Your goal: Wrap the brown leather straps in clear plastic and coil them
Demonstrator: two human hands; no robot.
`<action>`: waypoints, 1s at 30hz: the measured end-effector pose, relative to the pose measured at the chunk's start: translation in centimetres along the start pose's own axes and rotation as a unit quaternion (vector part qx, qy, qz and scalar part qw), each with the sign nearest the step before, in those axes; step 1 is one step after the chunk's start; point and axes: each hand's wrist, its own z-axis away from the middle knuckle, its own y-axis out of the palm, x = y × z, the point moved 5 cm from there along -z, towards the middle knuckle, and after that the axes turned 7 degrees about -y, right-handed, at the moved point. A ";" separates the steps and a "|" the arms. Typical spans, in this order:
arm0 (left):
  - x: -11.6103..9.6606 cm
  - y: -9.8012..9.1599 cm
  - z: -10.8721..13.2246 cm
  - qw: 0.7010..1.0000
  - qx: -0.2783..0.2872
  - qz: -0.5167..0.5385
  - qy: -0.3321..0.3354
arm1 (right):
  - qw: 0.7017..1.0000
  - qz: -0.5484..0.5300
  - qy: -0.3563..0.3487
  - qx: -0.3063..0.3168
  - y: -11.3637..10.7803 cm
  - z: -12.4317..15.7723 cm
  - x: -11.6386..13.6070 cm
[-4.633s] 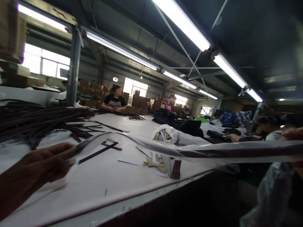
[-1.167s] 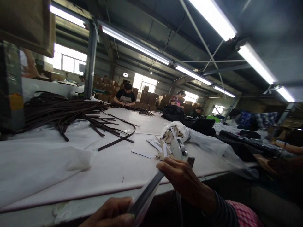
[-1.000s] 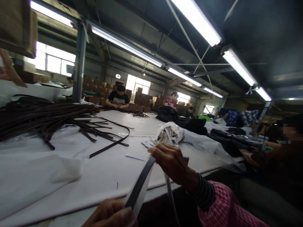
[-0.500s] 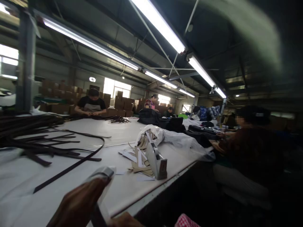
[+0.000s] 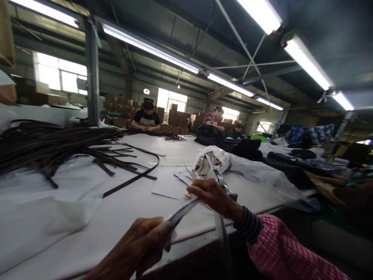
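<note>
My left hand (image 5: 145,241) is closed at the lower middle, pinching one end of a dark, shiny strip (image 5: 184,212) that could be a strap. At its other end my right hand (image 5: 212,196) has its fingers closed on it, so the strip spans the short gap between both hands. A translucent band (image 5: 223,237) hangs below my right wrist over the table edge; where it starts is hidden. Just behind my right hand stands a tape dispenser (image 5: 232,193), partly covered by it. Beside it, a clear plastic bag (image 5: 225,157) holds beige and white strips (image 5: 205,164).
Many long dark straps (image 5: 72,146) lie heaped at the left of the white table (image 5: 131,202). Clear plastic sheeting (image 5: 67,210) covers the near left. Dark cloth items (image 5: 230,142) sit farther back. Several people work around the table, including one person (image 5: 147,116) across it.
The view has swung right to left, bringing more of the left side in. My right hand has risen from the bottom edge to the strip near the dispenser. My left hand has shifted rightward in view.
</note>
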 end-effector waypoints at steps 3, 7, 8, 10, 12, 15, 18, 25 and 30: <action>-2.6 0.3 -1.6 0.970 0.033 0.236 -0.051 | 0.993 0.015 -0.003 -0.115 0.3 0.4 0.2; -5.2 0.4 -2.3 0.914 0.011 0.404 -0.043 | 0.976 0.042 -0.057 -0.207 2.5 2.8 2.8; -5.7 0.5 -2.4 0.908 0.007 0.417 -0.044 | 0.974 0.054 -0.074 -0.206 3.3 3.0 3.5; -6.8 0.8 -2.4 0.905 -0.004 0.423 -0.043 | 0.971 0.072 -0.091 -0.207 4.7 2.8 4.6; -8.1 0.8 -2.4 0.907 -0.010 0.421 -0.026 | 0.970 0.067 -0.070 -0.223 5.5 2.0 4.9; -9.6 0.0 -2.5 0.903 -0.011 0.428 0.027 | 0.974 0.060 -0.038 -0.216 6.6 1.2 5.1; -9.2 -1.8 -2.8 0.899 -0.063 0.427 0.080 | 0.991 -0.020 0.005 -0.131 8.5 2.2 5.2; -1.1 -3.0 -1.8 0.944 -0.288 0.148 0.068 | 0.930 -0.335 0.100 0.108 11.4 8.3 5.2; 3.9 -2.0 -1.2 0.972 -0.226 0.015 0.058 | 0.924 -0.324 0.161 0.124 8.5 9.2 4.4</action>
